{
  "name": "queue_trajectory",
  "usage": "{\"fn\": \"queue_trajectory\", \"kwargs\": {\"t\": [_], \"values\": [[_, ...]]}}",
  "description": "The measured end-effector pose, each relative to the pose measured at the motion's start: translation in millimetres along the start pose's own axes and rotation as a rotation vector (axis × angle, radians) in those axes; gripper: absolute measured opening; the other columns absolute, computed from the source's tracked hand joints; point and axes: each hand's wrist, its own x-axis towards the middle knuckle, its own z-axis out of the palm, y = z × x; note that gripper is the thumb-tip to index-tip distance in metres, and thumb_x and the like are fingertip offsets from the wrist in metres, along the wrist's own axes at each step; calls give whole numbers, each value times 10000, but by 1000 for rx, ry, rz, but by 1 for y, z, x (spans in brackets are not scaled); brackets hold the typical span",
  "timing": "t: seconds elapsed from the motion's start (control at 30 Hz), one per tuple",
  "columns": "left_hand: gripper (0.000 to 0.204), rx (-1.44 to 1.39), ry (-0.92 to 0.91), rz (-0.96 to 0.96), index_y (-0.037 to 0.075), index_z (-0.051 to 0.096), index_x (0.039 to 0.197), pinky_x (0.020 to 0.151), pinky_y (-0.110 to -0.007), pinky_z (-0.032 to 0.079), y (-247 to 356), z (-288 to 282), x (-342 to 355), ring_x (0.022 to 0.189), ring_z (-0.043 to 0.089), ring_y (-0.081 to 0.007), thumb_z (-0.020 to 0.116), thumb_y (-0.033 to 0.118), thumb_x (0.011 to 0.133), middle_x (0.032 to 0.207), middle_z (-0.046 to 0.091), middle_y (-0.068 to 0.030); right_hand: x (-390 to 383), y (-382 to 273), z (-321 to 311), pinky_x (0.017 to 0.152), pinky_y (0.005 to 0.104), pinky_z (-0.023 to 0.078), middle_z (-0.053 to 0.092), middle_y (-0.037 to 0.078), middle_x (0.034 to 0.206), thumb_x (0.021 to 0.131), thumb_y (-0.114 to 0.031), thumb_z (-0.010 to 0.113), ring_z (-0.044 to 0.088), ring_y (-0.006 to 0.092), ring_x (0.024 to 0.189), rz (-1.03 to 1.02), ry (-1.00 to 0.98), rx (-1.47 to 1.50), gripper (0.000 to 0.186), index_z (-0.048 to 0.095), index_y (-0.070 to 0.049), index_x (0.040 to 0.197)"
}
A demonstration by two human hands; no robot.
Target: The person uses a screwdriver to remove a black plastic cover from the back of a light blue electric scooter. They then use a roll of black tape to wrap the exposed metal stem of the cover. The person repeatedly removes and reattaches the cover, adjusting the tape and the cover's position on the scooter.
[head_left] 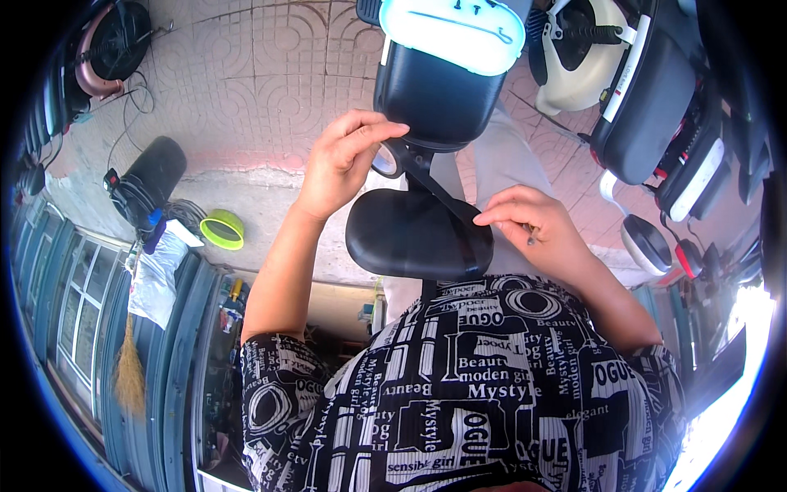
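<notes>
My left hand (343,156) is closed round a roll of black tape (397,156), fingers pointing right. From the roll a taut black strip (438,190) slants down to my right hand (529,220), which pinches its loose end. Something small and dark, too small to name, shows under my right fingers. Just below the strip is a rounded black pad (410,234), its right part wrapped by a dark band. Beyond my hands lies a black padded seat (443,98). On it rests a pale blue-rimmed tray (451,41) with a thin hooked tool (479,31) inside.
Parked scooters (648,107) crowd the right side, and another scooter (106,57) stands far left. A black cylinder (156,168), a yellow-green ring-shaped tub (223,230), a white bag (160,275) and a straw broom (129,369) are at left. Patterned paving (254,74) lies beyond.
</notes>
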Motion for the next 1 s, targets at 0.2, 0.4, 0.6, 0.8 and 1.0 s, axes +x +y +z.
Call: {"fn": "queue_trajectory", "kwargs": {"t": [0.2, 0.4, 0.6, 0.8, 1.0], "values": [[420, 117, 96, 185, 140, 709, 1020, 697, -316, 487, 25, -3, 18, 819, 597, -226, 580, -117, 714, 914, 624, -36, -18, 5, 0, 745, 272, 477, 609, 55, 966, 788, 90, 584, 604, 187, 869, -40, 66, -1, 316, 713, -112, 994], [362, 216, 69, 185, 87, 696, 1056, 721, -286, 493, 26, -3, 22, 845, 605, -206, 577, -121, 786, 960, 627, -71, -25, 11, 4, 726, 277, 479, 625, 50, 956, 747, 107, 599, 602, 195, 868, -111, 104, -118, 362, 720, -125, 997], [368, 120, 71, -19, 127, 701, 1031, 726, -326, 510, 13, 4, 0, 873, 625, -247, 586, -100, 765, 952, 641, -60, -32, 12, 12, 715, 291, 477, 636, 25, 1029, 701, 109, 600, 589, 194, 840, -153, 125, -235, 435, 712, -140, 1040], [378, -17, 32, -94, 83, 689, 1069, 787, -293, 506, 4, 8, -9, 926, 632, -224, 559, -134, 789, 1004, 636, -83, -29, 12, 18, 740, 312, 477, 610, 20, 1146, 708, 105, 568, 564, 214, 849, -190, 98, -392, 520, 671, -161, 1142], [373, -42, 2, -85, 84, 690, 1056, 774, -299, 505, 2, 11, -11, 927, 633, -223, 568, -136, 781, 997, 642, -84, -15, -1, 15, 765, 326, 488, 581, 14, 1207, 709, 102, 551, 558, 227, 925, -146, -4, -444, 576, 630, -168, 1212]]}}
